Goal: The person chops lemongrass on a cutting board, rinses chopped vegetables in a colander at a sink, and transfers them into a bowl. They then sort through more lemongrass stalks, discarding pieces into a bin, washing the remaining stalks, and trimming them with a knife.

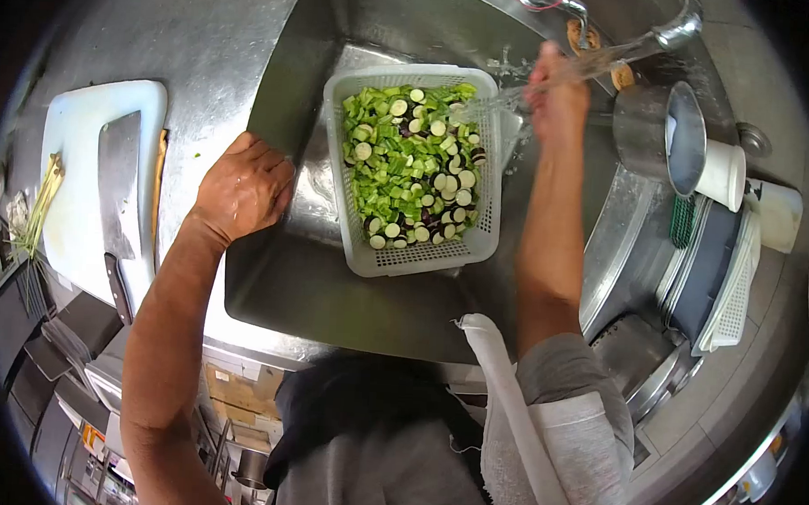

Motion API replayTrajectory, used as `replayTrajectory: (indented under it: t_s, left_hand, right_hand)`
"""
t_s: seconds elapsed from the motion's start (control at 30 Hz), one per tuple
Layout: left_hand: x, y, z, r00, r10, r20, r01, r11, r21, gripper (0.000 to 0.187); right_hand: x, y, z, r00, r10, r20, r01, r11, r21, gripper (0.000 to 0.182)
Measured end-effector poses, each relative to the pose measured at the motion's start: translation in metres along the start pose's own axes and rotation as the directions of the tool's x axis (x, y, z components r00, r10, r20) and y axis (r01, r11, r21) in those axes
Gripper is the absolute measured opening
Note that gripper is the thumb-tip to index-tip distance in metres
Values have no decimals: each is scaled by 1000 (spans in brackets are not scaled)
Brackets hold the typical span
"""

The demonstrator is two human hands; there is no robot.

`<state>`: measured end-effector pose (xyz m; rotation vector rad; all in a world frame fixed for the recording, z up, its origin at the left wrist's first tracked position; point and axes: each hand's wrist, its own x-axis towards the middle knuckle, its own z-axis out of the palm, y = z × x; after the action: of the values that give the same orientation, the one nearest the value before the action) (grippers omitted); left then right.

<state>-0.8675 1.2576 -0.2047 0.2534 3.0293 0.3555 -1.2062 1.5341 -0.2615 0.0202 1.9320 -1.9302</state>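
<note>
a: where do things stand, starting from the sink (268, 283)?

b: the steel sink fills the middle of the view. inside it sits a white basket (477, 247) of cut greens and aubergine slices (413, 167), already chopped. water from the tap (676, 30), at the sink's far right corner, streams onto the basket's far edge, so i'd judge the rinsing is underway and draining is not yet done.

a: and the hands?

b: the left hand (243, 189) rests on the sink's left rim, fingers curled loosely, holding nothing. the right hand (556, 97) is up in the stream by the basket's far right corner; it's blurred, so i can't tell how it is set.

a: the surface around it?

b: steel surface all round. left of the sink, a white cutting board (77, 211) with a cleaver (118, 195) on it. right of the sink, a steel pot (658, 133), a white cup (726, 174) and stacked trays (710, 275). below the sink's near edge, shelves with boxes.
</note>
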Motion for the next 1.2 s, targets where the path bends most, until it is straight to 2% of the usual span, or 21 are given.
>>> replayTrajectory:
  t_s: [0.1, 0.17, 0.2, 0.23, 0.3, 0.37, 0.43, 0.47, 0.53, 0.57, 0.6, 0.67, 0.7, 0.73, 0.77, 0.83, 0.9, 0.97, 1.03, 1.1, 1.2]
  left_hand:
    - [0, -1, 5, 995, 49, -85, -45, 998, 47, 7]
    - [0, 0, 6, 996, 49, -75, -44, 997, 71, 7]
    - [0, 1, 6, 996, 48, -69, -42, 996, 84, 6]
    - [0, 1, 6, 997, 49, -63, -43, 995, 87, 6]
    - [-1, 1, 7, 997, 42, -57, -36, 995, 90, 6]
    - [-2, 2, 6, 998, 36, -55, -32, 996, 83, 6]
    - [-1, 1, 7, 997, 48, -64, -43, 996, 83, 6]
    - [-1, 1, 8, 995, 60, -75, -54, 995, 84, 6]
    - [1, 1, 8, 995, 72, -70, -66, 994, 89, 6]
    - [1, 3, 7, 996, 72, -56, -66, 993, 93, 6]
    - [1, 4, 5, 996, 74, -42, -69, 993, 96, 6]
    - [1, 6, 4, 994, 82, -66, -75, 993, 95, 7]
    - [1, 8, 5, 993, 92, -76, -85, 992, 88, 7]
    - [2, 10, 5, 991, 108, -83, -100, 990, 96, 8]
    - [4, 11, 4, 987, 129, -92, -119, 987, 104, 8]
    - [6, 14, 3, 994, 100, -36, -95, 990, 103, 9]
    - [3, 11, 4, 985, 164, -58, -159, 984, 86, 9]
    - [5, 25, -3, 984, 152, -91, -143, 985, 99, 10]
    - [1, 23, -2, 987, 155, -41, -148, 979, 138, 11]
    - [1, 20, 1, 987, 160, -14, -155, 972, 177, 12]
    - [-1, 16, 9, 985, 173, -12, -166, 963, 210, 14]
  right_hand:
    - [6, -59, 6, 993, -52, -106, 48, 998, -43, 48]
    - [42, -63, 0, 996, 27, -87, -60, 911, -407, 57]
    - [54, -62, -6, 993, 71, -89, -110, 816, -568, 64]
    - [42, -74, -3, 987, -112, -112, -10, 661, -751, 57]
    - [23, -99, 5, 894, -448, -19, 79, 200, -976, 46]
    - [51, -93, -10, 982, -102, 162, 190, 431, -882, 35]
    - [57, -99, -21, 927, 188, 326, 0, 867, -499, 30]
    - [58, -97, -25, 963, 2, 268, 51, 981, -189, 25]
    - [12, -101, -7, 966, -99, 239, 157, 958, -241, 22]
    - [-20, -102, 7, 982, -122, 141, 168, 909, -381, 17]
    - [-25, -74, 0, 947, -262, 183, 315, 865, -391, 62]
    - [-53, -32, -8, 978, -152, 139, 191, 924, -330, 64]
    - [-58, 4, -16, 972, -180, 149, 232, 807, -543, 60]
    - [-107, 3, -19, 976, -174, 135, 220, 779, -587, 53]
    - [-141, 1, -24, 991, 3, 136, 68, 852, -519, 48]
    - [-195, 4, -50, 972, -150, 183, 233, 740, -631, 46]
    - [-256, -31, -80, 944, -327, 38, 263, 683, -681, 40]
    - [-310, -60, -113, 808, -584, -77, 310, 533, -787, 38]
    - [-358, -84, -153, 507, -851, -138, 189, 266, -945, 38]
    - [-403, -101, -191, 429, -878, -214, -162, 158, -974, 43]
    - [-459, -80, -230, 584, -697, -417, -553, 34, -832, 40]
